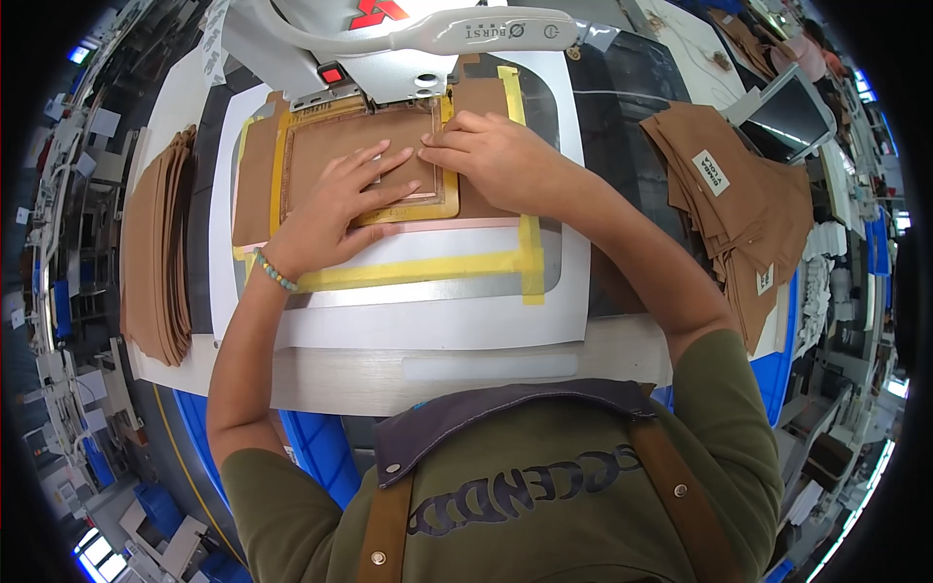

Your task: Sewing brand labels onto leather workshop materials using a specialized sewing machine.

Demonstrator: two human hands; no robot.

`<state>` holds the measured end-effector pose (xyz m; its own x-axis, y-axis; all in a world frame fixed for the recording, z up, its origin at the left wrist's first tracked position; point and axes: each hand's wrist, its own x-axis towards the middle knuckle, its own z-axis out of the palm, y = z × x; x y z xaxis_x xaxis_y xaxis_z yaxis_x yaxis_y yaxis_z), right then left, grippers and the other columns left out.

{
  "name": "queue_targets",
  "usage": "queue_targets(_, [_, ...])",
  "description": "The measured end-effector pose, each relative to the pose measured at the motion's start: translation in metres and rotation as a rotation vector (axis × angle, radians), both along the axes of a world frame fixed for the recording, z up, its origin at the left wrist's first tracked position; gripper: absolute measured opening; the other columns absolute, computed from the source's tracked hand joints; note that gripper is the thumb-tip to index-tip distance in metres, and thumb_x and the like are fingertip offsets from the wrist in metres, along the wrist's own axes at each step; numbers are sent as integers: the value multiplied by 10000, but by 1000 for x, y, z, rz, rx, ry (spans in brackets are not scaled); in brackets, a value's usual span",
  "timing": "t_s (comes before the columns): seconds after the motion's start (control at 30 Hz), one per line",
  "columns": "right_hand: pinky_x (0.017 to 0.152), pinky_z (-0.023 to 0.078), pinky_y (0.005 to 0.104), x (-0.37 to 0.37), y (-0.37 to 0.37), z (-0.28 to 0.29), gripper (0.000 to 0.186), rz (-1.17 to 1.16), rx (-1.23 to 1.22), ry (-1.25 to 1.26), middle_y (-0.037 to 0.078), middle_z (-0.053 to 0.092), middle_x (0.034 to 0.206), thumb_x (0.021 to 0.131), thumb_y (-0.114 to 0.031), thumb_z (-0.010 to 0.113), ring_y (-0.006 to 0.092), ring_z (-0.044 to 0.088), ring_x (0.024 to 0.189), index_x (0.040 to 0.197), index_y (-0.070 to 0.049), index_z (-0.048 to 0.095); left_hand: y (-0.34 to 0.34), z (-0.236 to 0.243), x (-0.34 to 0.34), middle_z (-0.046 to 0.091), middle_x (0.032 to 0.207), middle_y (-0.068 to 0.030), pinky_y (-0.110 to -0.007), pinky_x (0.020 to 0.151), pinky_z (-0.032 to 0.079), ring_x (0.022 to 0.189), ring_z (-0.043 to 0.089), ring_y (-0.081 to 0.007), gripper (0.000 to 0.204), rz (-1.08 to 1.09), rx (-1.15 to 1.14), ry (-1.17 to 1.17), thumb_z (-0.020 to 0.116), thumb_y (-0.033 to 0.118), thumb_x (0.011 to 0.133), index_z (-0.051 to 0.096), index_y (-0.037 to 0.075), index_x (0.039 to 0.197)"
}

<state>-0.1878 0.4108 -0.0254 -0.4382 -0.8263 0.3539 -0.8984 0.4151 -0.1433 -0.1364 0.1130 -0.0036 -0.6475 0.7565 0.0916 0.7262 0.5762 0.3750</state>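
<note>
A brown fabric piece (379, 131) lies flat under a yellow-edged rectangular template frame (452, 194), close to the head of a white sewing machine (389, 73). My left hand (350, 199) rests on the fabric and the frame's near-left part with fingers spread, holding nothing. At the frame's right edge, my right hand (505, 160) lies with its fingertips pointing left, slightly bent and apart, touching the frame and fabric. Beneath is a plate edged with yellow tape (418, 269), on a white sheet (437, 325). The needle area is partly hidden by the machine head.
A stack of folded brown fabric (158, 253) stands at the left. Brown pieces with white labels (714, 180) are piled at the right, beside a small screen (792, 112). A white curved bar (486, 31) crosses above the machine. Blue bins (326, 452) sit below the table edge.
</note>
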Motion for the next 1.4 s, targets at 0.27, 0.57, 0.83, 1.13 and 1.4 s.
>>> queue_targets(0.27, [1127, 491, 414, 2, 15, 9, 495, 9, 20, -65, 87, 678, 1441, 926, -21, 681, 281, 600, 1308, 1421, -38, 674, 0, 3, -13, 470, 1709, -82, -551, 1276, 289, 1605, 347, -382, 529, -17, -42, 6, 741, 309, 990, 676, 174, 1497])
queue_targets(0.57, [1155, 459, 428, 6, 74, 10, 375, -185, -52, -89, 102, 670, 1455, 980, -76, 668, 285, 537, 1439, 1350, -47, 719, 1, -2, -33, 503, 1685, -81, -539, 1282, 297, 1587, 382, -374, 480, 2, -32, 35, 700, 327, 1021, 695, 161, 1472])
queue_targets(0.83, [1217, 392, 459, -4, 90, -3, 334, -252, -101, -122, 126, 637, 1510, 998, -61, 628, 337, 491, 1481, 1312, -40, 739, 10, 4, -56, 531, 1662, -84, -476, 1247, 365, 1541, 447, -357, 491, 44, -61, 15, 701, 303, 1020, 685, 157, 1489])
queue_targets(1.13, [1189, 431, 468, -7, 93, -7, 299, -241, -124, -77, 125, 676, 1459, 986, -106, 667, 339, 525, 1449, 1259, -40, 769, 5, -19, -81, 666, 1482, -163, -486, 1206, 418, 1345, 567, -389, 440, 159, -8, -25, 698, 367, 1031, 740, 182, 1427])
queue_targets(1.4, [1190, 416, 458, -1, 100, -13, 320, -275, -159, -103, 115, 669, 1462, 1000, -96, 642, 314, 511, 1462, 1296, -37, 747, 11, -17, -72, 658, 1408, -208, -480, 1141, 441, 1312, 568, -405, 374, 321, 80, 8, 624, 227, 1080, 726, 55, 1396])
